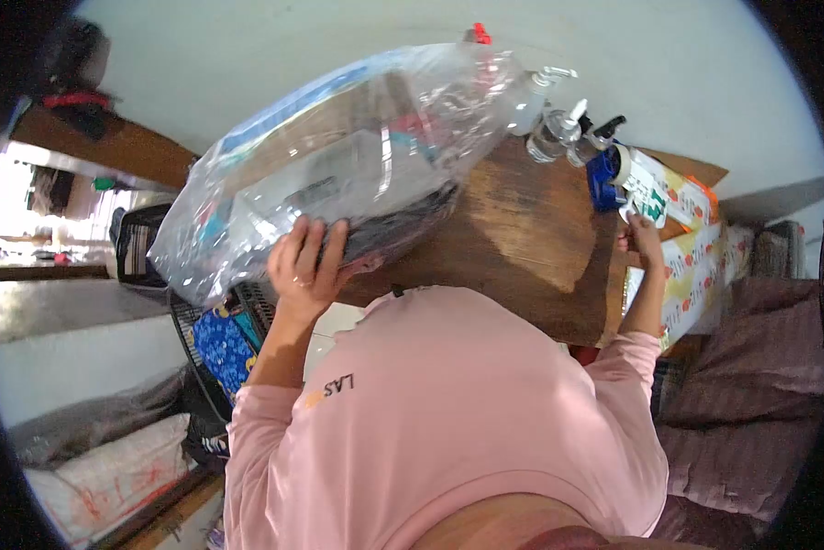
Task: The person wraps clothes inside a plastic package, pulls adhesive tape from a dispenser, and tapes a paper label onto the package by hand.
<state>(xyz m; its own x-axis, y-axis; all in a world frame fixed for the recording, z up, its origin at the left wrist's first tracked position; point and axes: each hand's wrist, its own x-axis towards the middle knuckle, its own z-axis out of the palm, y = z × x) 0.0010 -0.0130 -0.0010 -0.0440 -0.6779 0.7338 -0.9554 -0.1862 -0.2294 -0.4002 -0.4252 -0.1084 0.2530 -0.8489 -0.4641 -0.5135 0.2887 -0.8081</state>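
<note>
A large clear plastic bag (338, 156) with dark and light contents lies at the left of the brown wooden table (513, 238). My left hand (309, 261) rests against the bag's near side, its fingers apart and pressed on the plastic. At the table's right side, my right hand (644, 240) has its fingers closed at the lower edge of a white card (646, 197) with green print. Beside that card stands a blue container (604, 177), and a flower-patterned box (691, 266) is just to the right of my right hand.
Several pump bottles (551, 136) stand along the wall at the table's back. On the left are a black rack (196, 344) with blue patterned cloth (224, 346) and a ledge (72, 312). Dark brown fabric (751, 367) lies at the right.
</note>
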